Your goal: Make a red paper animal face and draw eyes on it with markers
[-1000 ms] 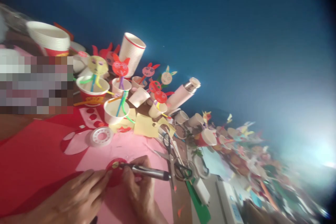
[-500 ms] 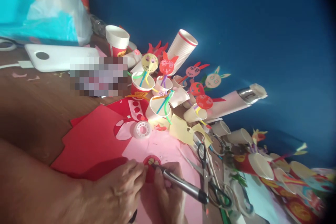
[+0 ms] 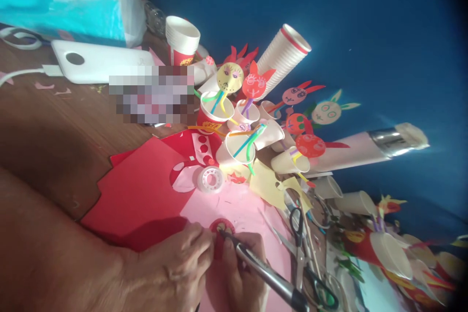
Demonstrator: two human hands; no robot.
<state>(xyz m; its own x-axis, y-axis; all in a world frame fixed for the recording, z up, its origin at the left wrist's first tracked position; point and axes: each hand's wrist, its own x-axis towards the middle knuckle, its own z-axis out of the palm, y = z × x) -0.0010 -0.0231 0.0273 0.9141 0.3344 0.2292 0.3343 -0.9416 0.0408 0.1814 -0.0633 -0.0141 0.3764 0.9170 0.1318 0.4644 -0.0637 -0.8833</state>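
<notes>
Holding a red paper disc (image 3: 219, 246) flat on a pink paper sheet (image 3: 243, 212), the left hand (image 3: 171, 265) presses its bent fingers against the disc's left edge, while the right hand (image 3: 243, 273) grasps a silver-and-black pen (image 3: 266, 278) with its tip on the disc. Just ahead of the 2 hands sits a roll of clear tape (image 3: 211, 179), with a red paper sheet (image 3: 139, 195) ahead of the left hand and a pair of black-handled scissors (image 3: 299, 253) just beside the right hand. Farther ahead, beyond the tape, paper cups (image 3: 236, 151) hold drinking-straw figures topped with paper rabbit faces (image 3: 254, 85).
</notes>
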